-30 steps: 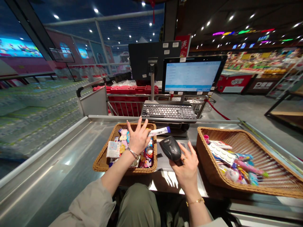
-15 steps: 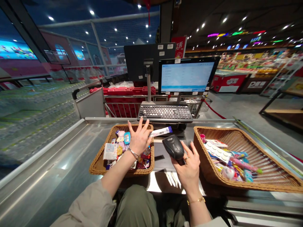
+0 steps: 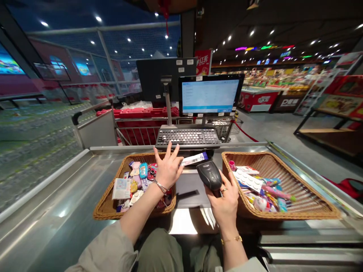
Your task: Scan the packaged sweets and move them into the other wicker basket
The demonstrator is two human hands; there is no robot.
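The left hand point(image 3: 168, 170) hangs over a wicker basket point(image 3: 105, 204) of small packaged goods, its fingers point(image 3: 169, 149) spread. A white-and-purple packet point(image 3: 194, 159) meets the thumb side; whether it is pinched, I cannot tell. The right hand point(image 3: 224, 202) grips a black barcode scanner point(image 3: 209, 175) with curled fingers point(image 3: 231, 180), above the steel bench point(image 3: 56, 204), just beside a second wicker basket point(image 3: 297, 216).

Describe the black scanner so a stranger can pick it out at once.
On the steel checkout counter, below the keyboard, two wicker baskets stand apart. Between them, the right hand grips the black scanner, its rounded head unlike the bright packets in the baskets.
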